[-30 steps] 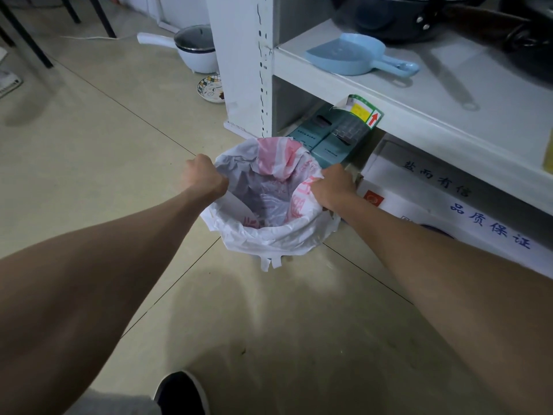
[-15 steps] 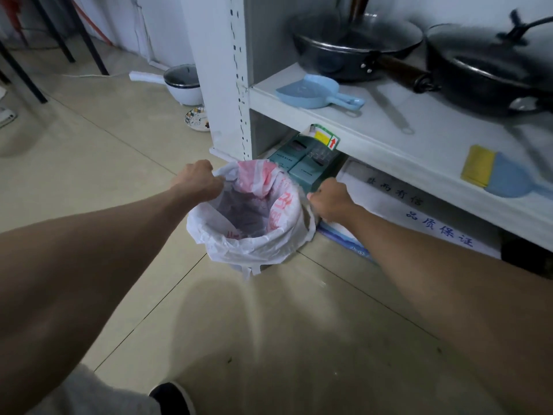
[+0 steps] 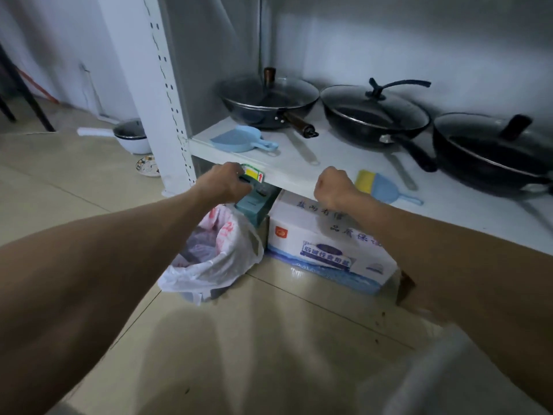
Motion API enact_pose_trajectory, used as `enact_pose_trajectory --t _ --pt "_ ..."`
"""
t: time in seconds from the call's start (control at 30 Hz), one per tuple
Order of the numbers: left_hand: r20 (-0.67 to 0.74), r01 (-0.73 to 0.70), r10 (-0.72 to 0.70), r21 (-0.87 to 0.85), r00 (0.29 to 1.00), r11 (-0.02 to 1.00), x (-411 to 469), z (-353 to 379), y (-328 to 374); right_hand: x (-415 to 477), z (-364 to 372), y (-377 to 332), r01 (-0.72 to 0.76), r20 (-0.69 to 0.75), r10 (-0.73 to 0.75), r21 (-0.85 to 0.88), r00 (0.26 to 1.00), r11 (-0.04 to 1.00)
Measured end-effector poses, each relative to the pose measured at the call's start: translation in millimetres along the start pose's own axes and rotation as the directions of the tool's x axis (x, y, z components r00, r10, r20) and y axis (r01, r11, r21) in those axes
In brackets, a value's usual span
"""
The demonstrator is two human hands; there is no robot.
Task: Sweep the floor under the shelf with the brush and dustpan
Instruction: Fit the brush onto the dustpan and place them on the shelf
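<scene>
In the head view I see my left hand (image 3: 225,182) at the centre of the frame, fingers curled, empty, with the blue dustpan (image 3: 239,140) on the shelf (image 3: 299,166) just above it. My right hand (image 3: 334,187) is a loose fist holding nothing; the brush (image 3: 378,186) lies just right of it. The bin (image 3: 214,256) stands below, apart from both hands.

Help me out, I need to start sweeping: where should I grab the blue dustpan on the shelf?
Take the blue dustpan by its short looped handle, which points right along the shelf toward the front edge. Come from the front with the right hand; the scoop lies flat, mouth leftward, clear of the pan behind it.
</scene>
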State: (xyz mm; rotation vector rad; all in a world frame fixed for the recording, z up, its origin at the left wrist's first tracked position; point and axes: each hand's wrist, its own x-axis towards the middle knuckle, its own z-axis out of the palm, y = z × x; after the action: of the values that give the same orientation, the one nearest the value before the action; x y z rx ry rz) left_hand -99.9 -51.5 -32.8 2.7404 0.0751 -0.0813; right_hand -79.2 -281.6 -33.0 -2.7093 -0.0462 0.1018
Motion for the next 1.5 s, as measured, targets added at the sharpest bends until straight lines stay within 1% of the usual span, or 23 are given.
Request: enact_pose_trajectory --t 0.13,0.27,0.4,0.6,0.67,0.77,0.97,1.07,1.23,1.5 --pt "0.004 0.018 -0.018 -0.020 1.000 1.000 0 1 31 -2 -33 42 -0.057 -0.050 0.052 -0.116 0.997 0.992" --pt "0.040 0.011 -0.011 0.016 0.999 1.000 10 12 52 -8 -53 76 -0.108 -0.013 0.109 -0.253 0.994 0.961" --pt "0.065 -0.010 0.007 0.057 0.998 0.998 20 23 69 -10 -61 111 -0.154 -0.019 0.156 -0.307 0.988 0.939" --pt "0.065 -0.030 0.024 0.084 0.998 0.996 31 46 87 -12 -62 141 -0.219 -0.130 0.184 -0.375 0.974 0.901" --pt "0.078 -0.032 0.025 0.090 0.997 0.995 33 52 91 -10 -61 147 -0.237 -0.153 0.191 -0.380 0.970 0.894" --pt "0.080 -0.054 0.046 0.100 0.996 0.993 35 60 96 -9 -62 153 -0.238 -0.148 0.193 -0.404 0.970 0.883" --pt "0.092 -0.089 0.079 0.113 0.993 0.990 36 71 105 -7 -61 159 -0.224 -0.189 0.155 -0.432 0.970 0.873" --pt "0.091 -0.095 0.084 0.116 0.992 0.989 36 73 107 -7 -61 160 -0.232 -0.217 0.152 -0.416 0.964 0.879" --pt "0.093 -0.087 0.077 0.113 0.993 0.990 37 76 104 -7 -57 158 -0.215 -0.201 0.148 -0.372 0.968 0.903" --pt "0.105 -0.056 0.046 0.095 0.993 0.994 33 72 95 -15 -51 141 -0.218 -0.225 0.121 -0.478 0.967 0.851"
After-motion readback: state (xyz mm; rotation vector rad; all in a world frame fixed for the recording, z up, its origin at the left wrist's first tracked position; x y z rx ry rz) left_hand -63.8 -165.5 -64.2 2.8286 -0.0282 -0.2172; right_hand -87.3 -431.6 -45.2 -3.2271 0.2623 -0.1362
